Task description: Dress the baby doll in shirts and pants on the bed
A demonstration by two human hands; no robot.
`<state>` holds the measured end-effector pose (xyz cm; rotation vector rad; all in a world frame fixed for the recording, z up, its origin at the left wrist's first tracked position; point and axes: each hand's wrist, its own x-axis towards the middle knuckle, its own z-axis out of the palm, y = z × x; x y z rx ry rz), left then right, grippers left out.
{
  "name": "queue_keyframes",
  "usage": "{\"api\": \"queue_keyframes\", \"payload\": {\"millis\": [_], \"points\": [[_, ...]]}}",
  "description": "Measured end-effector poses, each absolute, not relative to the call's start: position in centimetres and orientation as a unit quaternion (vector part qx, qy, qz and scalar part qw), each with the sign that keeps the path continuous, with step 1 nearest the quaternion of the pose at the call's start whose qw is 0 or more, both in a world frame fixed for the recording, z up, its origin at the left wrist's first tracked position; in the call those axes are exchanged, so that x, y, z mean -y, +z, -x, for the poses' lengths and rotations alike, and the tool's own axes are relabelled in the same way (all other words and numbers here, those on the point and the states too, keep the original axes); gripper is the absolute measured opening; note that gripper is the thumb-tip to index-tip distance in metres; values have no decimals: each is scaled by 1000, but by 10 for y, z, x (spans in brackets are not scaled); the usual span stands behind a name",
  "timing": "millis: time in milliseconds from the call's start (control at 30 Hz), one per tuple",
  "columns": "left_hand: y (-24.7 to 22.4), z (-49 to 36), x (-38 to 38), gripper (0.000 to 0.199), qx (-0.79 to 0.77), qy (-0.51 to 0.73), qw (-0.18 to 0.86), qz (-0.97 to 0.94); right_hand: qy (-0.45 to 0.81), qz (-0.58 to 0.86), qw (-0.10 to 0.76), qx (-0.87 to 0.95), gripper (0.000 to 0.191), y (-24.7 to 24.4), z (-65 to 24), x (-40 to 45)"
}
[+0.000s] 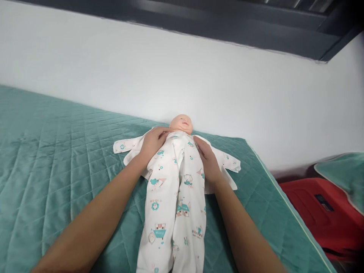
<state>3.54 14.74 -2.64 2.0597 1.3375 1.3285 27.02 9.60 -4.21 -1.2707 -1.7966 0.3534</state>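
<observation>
A baby doll [182,123] lies face up, its head close to the wall. White printed trousers [178,189] cover its body up to the neck, the legs stretching toward me. Beneath lies a white printed top [229,161], its sleeves spread out to both sides. My left hand [155,142] rests at the upper left edge of the trousers, thumb and fingers near the doll's neck. My right hand [207,159] lies along the upper right edge, its fingertips partly hidden against the cloth. Whether either hand pinches the fabric is unclear.
A green quilted cover [71,151] spreads under everything, its piped edge running down the right. Behind it stands a white wall [142,68] below a dark frame [227,26]. A red case [327,212] and another piece of green cloth [344,176] are at the right.
</observation>
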Motion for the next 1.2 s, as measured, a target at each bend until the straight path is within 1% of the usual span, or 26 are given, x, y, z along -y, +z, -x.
{"api": "queue_keyframes", "payload": {"millis": [133,233,333,400,467,533,633,700,767,833,900,1067,1200], "points": [[-32,-21,-111,25,-512,537,125,-659,175,534,522,641,40,-33,-258,-60],[-37,-7,-50,23,-538,570,117,-611,169,530,544,628,36,-25,-241,-4],[-46,3,39,20,-543,557,131,-614,164,509,521,666,32,-28,-223,71],[-55,5,99,20,-538,523,156,-642,162,505,478,700,33,-34,-212,121],[-66,3,147,23,-534,474,187,-675,160,500,444,726,37,-39,-202,161],[-74,-1,176,30,-524,446,191,-700,147,499,417,745,42,-40,-193,186],[-76,-4,185,36,-525,427,171,-716,88,516,353,775,44,-32,-181,196],[-72,-4,176,33,-518,418,164,-728,35,537,315,782,39,-27,-174,190],[-67,-4,165,29,-497,412,170,-745,-7,557,298,775,30,-26,-169,180],[-63,-4,156,27,-477,424,183,-748,-32,566,293,770,21,-26,-165,171],[-59,-4,154,25,-462,447,204,-739,-42,564,292,771,18,-26,-162,166],[-43,0,168,19,-455,477,257,-707,-35,559,293,775,17,-11,-162,175],[-36,4,184,15,-487,487,275,-671,-37,506,292,811,18,7,-166,189]]}}
